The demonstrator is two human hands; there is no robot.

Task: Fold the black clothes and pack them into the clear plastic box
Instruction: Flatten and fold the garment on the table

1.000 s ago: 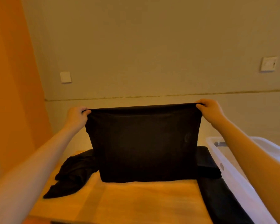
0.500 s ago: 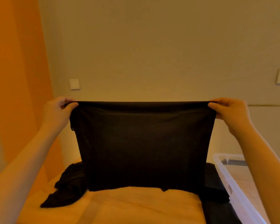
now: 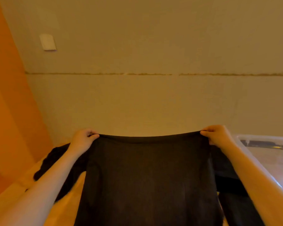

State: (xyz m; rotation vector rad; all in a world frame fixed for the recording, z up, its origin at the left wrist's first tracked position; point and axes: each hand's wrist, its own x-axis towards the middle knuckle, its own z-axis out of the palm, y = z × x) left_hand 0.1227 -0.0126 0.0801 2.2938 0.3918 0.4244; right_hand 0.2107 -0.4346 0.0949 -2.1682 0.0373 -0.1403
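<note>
A black garment [image 3: 149,176] is stretched flat between my hands and reaches down to the bottom of the frame. My left hand [image 3: 82,141] pinches its top left corner and my right hand [image 3: 218,136] pinches its top right corner. Another crumpled black garment [image 3: 54,160] lies on the table at the left, partly behind my left arm. More black cloth [image 3: 227,180] lies at the right, under my right arm. The clear plastic box [image 3: 268,160] stands at the far right with a dark item [image 3: 266,144] at its far end.
The wooden table [image 3: 23,190] runs from the lower left under the clothes. A beige wall with a light switch [image 3: 47,42] stands right behind the table. An orange surface [image 3: 6,95] fills the left side.
The garment has come down from its raised height towards the table and now hangs lower and closer to me. Both hands still hold its top corners. The view has tilted.
</note>
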